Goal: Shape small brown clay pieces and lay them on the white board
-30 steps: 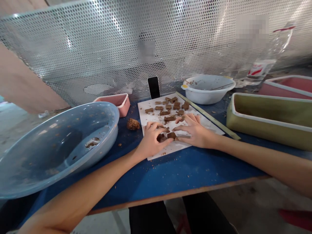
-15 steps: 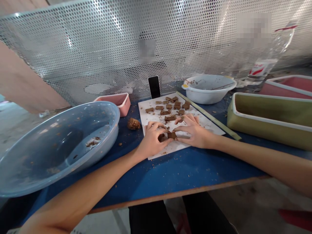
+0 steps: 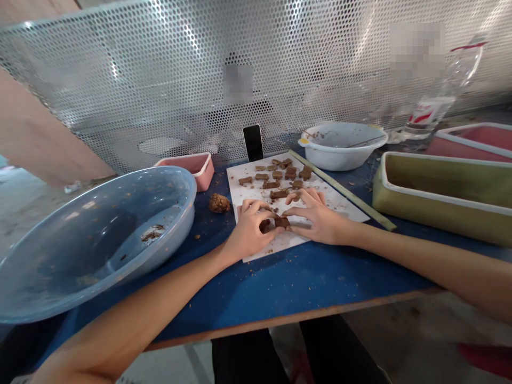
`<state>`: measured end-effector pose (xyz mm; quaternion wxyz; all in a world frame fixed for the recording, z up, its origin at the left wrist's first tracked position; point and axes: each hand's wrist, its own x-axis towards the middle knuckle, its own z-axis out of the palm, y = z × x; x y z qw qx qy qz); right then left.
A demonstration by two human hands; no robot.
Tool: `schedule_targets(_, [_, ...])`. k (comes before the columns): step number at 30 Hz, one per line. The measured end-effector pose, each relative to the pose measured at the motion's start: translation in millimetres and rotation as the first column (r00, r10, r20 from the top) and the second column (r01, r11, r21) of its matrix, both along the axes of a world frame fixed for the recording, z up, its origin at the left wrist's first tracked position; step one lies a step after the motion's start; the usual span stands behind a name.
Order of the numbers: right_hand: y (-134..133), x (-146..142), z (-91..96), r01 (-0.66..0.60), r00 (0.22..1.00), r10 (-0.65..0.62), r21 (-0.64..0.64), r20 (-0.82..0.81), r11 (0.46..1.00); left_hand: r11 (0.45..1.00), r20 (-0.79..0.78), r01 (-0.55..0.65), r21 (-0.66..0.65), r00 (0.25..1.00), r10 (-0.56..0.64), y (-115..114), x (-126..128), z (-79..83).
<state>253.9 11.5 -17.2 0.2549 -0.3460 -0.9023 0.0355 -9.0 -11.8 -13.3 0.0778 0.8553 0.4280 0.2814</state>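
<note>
A small brown clay-like piece [image 3: 282,222] lies on the white board [image 3: 260,255], between my two hands. My left hand [image 3: 252,229] pinches it from the left with thumb and forefinger. From the other side, the thumb and fingertips of my right hand [image 3: 314,217] press against the same piece. Under my left palm a darker bit of the brown material shows only partly. Several short brown blocks [image 3: 272,185] are spread over the far half of the board, among crumbs. Left of the board sits a rough brown lump [image 3: 220,202] on the blue table [image 3: 288,282].
A large blue basin [image 3: 184,213] stands at left, a pink container [image 3: 206,173] behind it. A phone [image 3: 253,143] leans against the perforated metal screen [image 3: 180,96]. A pale stick [image 3: 340,188] borders the board. Right are a white basin [image 3: 340,157], green trough [image 3: 440,205] and plastic bottle [image 3: 432,109].
Both hands stay on the brown piece in nearly the same place. The fingers of my right hand have shifted very slightly; the other things have not moved.
</note>
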Motion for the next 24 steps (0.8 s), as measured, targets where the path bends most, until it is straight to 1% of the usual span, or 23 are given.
schedule_targets(5, [0.3,0.9,0.0,-0.009,1.000,0.009,-0.004,-0.002,1.000,1.000,-0.014,-0.002,0.005,1.000,0.002,-0.8,0.0,0.2])
schedule_targets(10, [1.7,4.2,-0.3,0.024,0.999,-0.025,-0.005,-0.023,1.000,1.000,0.006,0.002,0.011,1.000,-0.002,-0.6,-0.1,0.0])
schedule_targets(16, [2.3,3.7,-0.9,0.011,0.999,-0.011,0.009,-0.032,1.000,1.000,0.008,0.000,0.009,1.000,0.000,-0.1,0.4,-0.2])
schedule_targets(20, [-0.3,4.9,3.0,0.017,0.999,-0.017,0.007,-0.031,1.000,1.000,0.028,0.013,0.010,1.000,-0.013,-1.9,0.7,1.9])
schedule_targets(24, [-2.8,10.9,9.6,0.026,0.999,-0.028,-0.043,-0.044,0.999,0.999,0.045,0.010,0.031,0.999,-0.011,-2.8,-0.7,2.9])
